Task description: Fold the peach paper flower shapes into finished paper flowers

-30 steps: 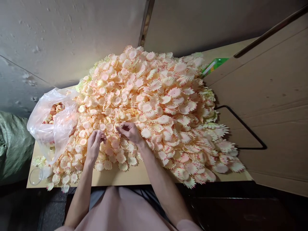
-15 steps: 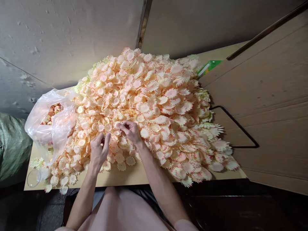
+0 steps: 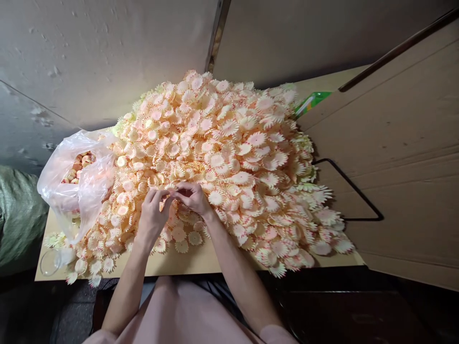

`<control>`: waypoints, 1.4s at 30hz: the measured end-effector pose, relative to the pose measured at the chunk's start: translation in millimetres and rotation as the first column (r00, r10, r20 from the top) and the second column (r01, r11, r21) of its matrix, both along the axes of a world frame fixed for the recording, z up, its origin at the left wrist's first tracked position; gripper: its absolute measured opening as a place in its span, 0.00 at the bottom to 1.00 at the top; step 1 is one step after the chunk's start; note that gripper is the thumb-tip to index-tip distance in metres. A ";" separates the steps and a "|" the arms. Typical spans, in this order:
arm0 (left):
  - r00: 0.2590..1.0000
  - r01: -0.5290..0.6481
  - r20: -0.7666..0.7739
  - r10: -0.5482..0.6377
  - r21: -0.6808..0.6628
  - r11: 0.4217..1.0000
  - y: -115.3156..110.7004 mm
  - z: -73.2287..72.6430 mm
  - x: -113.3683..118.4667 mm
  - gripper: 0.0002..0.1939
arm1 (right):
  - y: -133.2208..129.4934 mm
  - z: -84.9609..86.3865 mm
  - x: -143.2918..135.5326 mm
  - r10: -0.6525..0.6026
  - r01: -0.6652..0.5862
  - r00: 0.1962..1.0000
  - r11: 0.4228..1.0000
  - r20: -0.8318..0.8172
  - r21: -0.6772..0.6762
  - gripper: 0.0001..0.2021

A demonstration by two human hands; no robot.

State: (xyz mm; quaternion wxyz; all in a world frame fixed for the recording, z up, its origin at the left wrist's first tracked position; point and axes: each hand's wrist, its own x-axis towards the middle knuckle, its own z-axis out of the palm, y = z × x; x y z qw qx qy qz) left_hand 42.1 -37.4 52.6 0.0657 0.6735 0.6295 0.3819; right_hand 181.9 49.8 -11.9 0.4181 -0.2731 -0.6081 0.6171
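Observation:
A large heap of cream and pink artificial flower petal discs [image 3: 215,160] with toothed edges lies in front of me. Over the near part of the heap, my left hand [image 3: 153,217] and my right hand [image 3: 193,197] meet fingertip to fingertip. Both are closed in a pinch around one small petal disc [image 3: 170,187], mostly covered by the fingers. Whether each hand grips the disc equally is hard to see. Loose discs lie just below and around both hands.
A translucent plastic bag [image 3: 95,184] with small rounded reddish-cream pieces [image 3: 79,165] stands left. A clear round container [image 3: 50,263] sits at the table's [image 3: 161,270] left corner. Cardboard [image 3: 409,157] with a black bent bar [image 3: 358,191] leans right. A green sack [image 3: 17,220] is far left.
My left hand has moved up and right to meet my right hand, its fingers now closed at the disc. My right hand has stayed nearly in place.

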 end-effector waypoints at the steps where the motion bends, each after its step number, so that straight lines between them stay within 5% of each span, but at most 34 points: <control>1: 0.998 0.034 0.048 -0.032 -0.041 0.999 2.7 -2.1 3.2 0.04 | 0.6 -1.6 -0.2 0.013 -0.012 1.000 1.000 -0.027 0.016 0.07; 7: 0.977 -0.097 0.174 0.121 -0.141 0.985 14.0 -15.9 2.1 0.12 | 1.1 -4.8 -0.4 0.102 -0.104 0.992 0.994 -0.068 -0.015 0.07; 16: 0.949 -0.101 0.276 0.154 -0.196 0.975 11.9 -17.3 -7.9 0.12 | 0.0 2.3 2.0 0.155 -0.178 0.975 0.973 -0.158 -0.146 0.10; 23: 0.950 -0.045 0.291 0.111 -0.225 0.973 11.2 -17.3 -10.2 0.10 | -1.6 6.9 2.9 0.148 -0.172 0.978 0.972 -0.150 -0.158 0.07; 31: 0.832 0.081 0.534 0.151 -0.386 0.919 8.0 -10.9 -17.1 0.15 | -2.7 10.8 3.4 0.111 -0.133 0.988 0.966 -0.109 -0.220 0.09; 42: 0.875 0.092 0.471 0.113 -0.391 0.916 5.4 -4.9 -17.8 0.14 | -5.3 12.6 2.8 0.158 -0.177 0.984 0.933 -0.084 -0.312 0.12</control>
